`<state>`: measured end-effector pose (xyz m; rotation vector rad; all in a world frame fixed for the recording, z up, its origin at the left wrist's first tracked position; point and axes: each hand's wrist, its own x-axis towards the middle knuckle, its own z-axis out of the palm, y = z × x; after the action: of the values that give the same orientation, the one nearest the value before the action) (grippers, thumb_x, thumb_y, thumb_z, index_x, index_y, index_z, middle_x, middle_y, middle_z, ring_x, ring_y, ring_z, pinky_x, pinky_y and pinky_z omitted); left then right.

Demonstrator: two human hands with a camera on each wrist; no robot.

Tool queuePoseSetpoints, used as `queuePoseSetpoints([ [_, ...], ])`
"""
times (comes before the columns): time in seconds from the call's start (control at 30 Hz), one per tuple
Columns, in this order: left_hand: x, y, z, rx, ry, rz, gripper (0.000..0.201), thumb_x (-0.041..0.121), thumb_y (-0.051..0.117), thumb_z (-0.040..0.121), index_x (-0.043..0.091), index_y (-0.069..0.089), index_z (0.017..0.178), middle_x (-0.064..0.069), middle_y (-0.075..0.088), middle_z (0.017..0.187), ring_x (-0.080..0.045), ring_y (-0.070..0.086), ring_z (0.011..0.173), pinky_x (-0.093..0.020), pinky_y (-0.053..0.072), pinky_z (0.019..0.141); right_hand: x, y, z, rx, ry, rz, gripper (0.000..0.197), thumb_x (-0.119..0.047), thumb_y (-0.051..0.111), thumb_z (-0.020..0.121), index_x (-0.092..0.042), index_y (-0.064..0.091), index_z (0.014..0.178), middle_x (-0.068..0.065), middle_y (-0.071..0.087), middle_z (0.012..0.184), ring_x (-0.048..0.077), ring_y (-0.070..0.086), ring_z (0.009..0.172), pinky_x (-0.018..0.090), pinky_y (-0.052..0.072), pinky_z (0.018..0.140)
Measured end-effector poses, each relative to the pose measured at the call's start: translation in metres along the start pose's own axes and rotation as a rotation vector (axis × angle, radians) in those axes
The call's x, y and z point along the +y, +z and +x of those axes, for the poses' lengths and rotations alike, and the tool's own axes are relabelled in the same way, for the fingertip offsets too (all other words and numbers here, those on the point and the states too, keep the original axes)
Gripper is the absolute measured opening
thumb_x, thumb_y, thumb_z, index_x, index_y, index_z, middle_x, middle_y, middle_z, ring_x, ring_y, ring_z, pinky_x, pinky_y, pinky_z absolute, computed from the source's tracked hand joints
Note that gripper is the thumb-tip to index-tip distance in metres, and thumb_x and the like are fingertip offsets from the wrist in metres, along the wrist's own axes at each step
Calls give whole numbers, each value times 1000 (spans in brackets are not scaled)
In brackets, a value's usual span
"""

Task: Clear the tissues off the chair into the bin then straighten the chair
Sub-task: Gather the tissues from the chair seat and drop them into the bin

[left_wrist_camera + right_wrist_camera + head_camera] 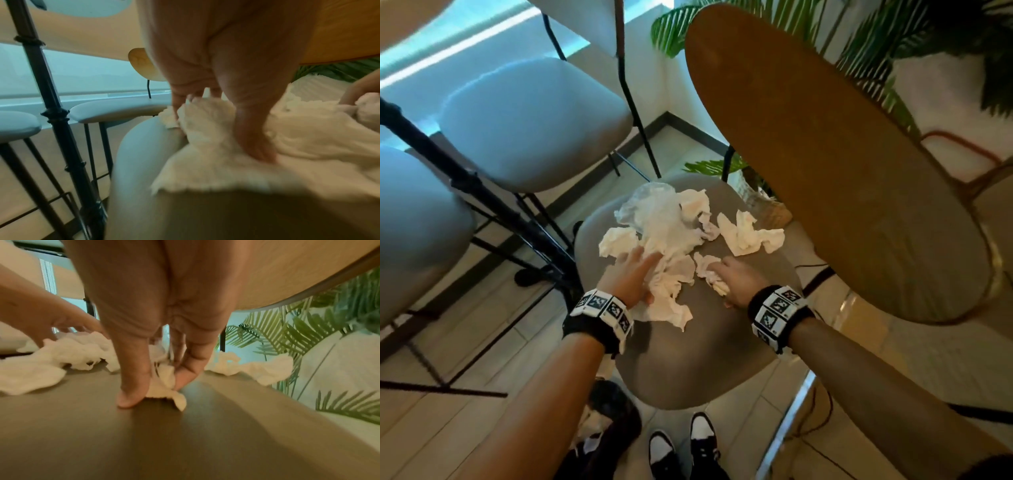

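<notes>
Right hand (156, 340): thumb and fingers pinched a small crumpled tissue (164, 386) against the chair seat (688, 363), near its right edge. Left hand (631, 274): fingers spread over the large tissue heap (667, 274) at mid-seat, thumb pressed into it; whether it gripped, unclear. Further tissues (746, 233) lay toward the seat's far right edge. Clear plastic wrapper (647, 202) lay at the far edge. Round wooden table (825, 164) overhung the right side.
</notes>
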<state>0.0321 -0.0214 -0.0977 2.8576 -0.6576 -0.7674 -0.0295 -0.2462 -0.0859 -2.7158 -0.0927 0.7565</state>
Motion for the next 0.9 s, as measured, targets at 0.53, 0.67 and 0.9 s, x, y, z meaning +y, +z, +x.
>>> queuePoseSetpoints([
  [0.53,29,26,-39,147,159,-423,36,9,62,79,13,58,115,-11,59,116,-27,55,105,-34,42,93,-53,35,-18,20,-76,457,63,-20,78,66,-4,51,120,13,45,138,28,46,123,29,36,98],
  [0.67,31,31,-45,176,172,-467,27,10,63,80,11,63,107,-12,66,107,-28,60,100,-28,41,86,-54,40,-24,64,-63,495,64,-17,79,66,-7,51,122,12,55,128,27,51,117,30,39,96],
  [0.9,41,23,-58,238,168,-614,13,15,65,81,11,67,93,-2,67,85,-15,60,78,-18,42,69,-55,35,-33,149,-94,493,54,-17,80,66,-4,58,114,15,62,117,28,57,107,26,41,87],
])
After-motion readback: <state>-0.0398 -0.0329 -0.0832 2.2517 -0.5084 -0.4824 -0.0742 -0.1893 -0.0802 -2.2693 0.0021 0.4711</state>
